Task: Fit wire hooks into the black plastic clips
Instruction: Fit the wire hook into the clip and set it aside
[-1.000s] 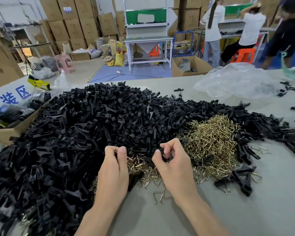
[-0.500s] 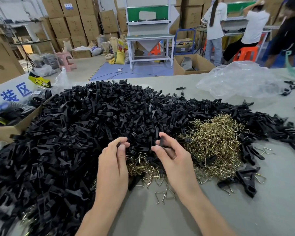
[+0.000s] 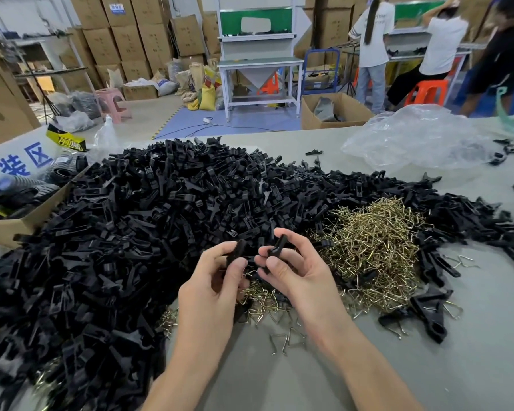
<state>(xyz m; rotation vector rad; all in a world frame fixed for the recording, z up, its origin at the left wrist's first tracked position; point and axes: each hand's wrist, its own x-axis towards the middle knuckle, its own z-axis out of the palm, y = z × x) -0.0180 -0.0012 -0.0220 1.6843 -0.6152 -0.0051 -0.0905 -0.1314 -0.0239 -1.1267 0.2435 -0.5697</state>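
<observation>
Head camera: black plastic clips [image 3: 125, 232] heap over the counter [image 3: 463, 366] at left. The left hand [image 3: 212, 295] pinches one clip [image 3: 237, 251] between thumb and fingers; just beside it, the right hand [image 3: 298, 272] pinches a second clip [image 3: 277, 247]. Brass wire hooks [image 3: 374, 247] pile at right.

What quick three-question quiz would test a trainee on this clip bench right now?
1. True or false: left hand and right hand each pinch a black clip.
2. The wire hooks pile lies: A) left of the hands, B) right of them, C) on the floor.
3. Fill in: the clear plastic bag lies far ___ on the table.
Key: 1 true; 2 B; 3 right.
</observation>
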